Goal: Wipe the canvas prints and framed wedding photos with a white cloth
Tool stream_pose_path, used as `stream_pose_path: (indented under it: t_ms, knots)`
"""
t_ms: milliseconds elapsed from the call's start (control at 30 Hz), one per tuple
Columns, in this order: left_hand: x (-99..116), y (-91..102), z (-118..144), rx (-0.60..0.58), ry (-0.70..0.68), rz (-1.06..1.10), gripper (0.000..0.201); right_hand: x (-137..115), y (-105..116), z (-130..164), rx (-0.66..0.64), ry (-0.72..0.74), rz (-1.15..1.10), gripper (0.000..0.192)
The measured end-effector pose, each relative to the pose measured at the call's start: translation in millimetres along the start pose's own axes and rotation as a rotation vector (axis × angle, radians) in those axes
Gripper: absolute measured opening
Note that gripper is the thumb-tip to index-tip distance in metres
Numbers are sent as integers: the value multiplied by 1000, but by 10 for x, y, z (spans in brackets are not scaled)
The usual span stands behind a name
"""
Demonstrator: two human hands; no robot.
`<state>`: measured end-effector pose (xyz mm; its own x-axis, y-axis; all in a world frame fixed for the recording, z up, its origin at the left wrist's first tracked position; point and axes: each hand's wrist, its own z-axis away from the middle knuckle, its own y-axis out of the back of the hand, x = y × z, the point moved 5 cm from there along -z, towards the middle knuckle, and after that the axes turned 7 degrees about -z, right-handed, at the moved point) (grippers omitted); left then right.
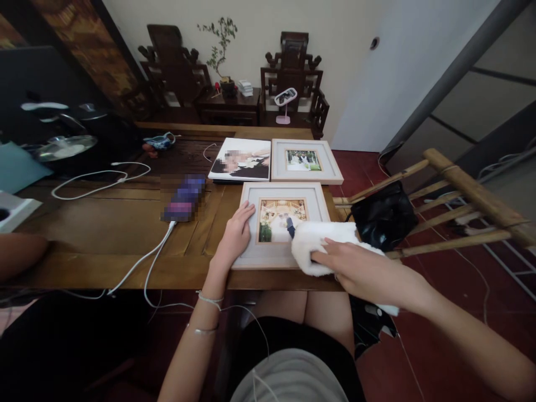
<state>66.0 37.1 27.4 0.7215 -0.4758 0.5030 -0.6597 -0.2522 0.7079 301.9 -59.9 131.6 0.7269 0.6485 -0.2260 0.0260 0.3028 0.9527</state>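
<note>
A picture frame [285, 258] with a pale wood edge and a wedding photo [274, 218] lies flat near the table's front edge. My left hand [235, 233] grips its left side, fingertips on the upper left part of the border. In my right hand [355, 268] is a fluffy white cloth [320, 237], bunched under the fingers. The cloth lies over the frame's lower right part and hides that corner. Behind, a second framed photo [330, 163] sits beside a white-covered photo panel [240, 159].
On the wooden table [109, 223] a phone [184, 198] lies with a white cable [154, 251] plugged in. A glass-lidded pot [67, 148] stands at the far left. Another person's arm [20, 254] rests at the left edge. A bamboo chair [452, 240] holding a black bag [383, 215] is at right.
</note>
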Motion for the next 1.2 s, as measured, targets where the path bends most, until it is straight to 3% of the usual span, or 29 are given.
stream_pose_path:
  t_ms: [167,300,400,567,800,933,1067,1200]
  knots:
    - [9,9,-1,1,-19,-4,41,343,177,-584,243,-53,181,58]
    - [17,10,-1,-17,-20,2,40,680,80,-1122,263,24,286,55]
    - [20,16,-4,-25,-3,12,38,839,-26,-1310,255,16,265,49]
    - [24,24,-12,-18,25,26,36,658,-187,-1141,206,-5,224,49]
    - [28,16,-2,18,1,24,36,-162,-245,-313,6,131,63,47]
    - [18,9,5,19,-33,19,36,-448,-307,-134,-35,133,21,51]
    - [6,-4,12,2,-72,19,34,-300,-458,-414,30,74,50,56]
    - [-2,-9,20,1,-80,15,34,212,-399,-853,202,-13,161,52]
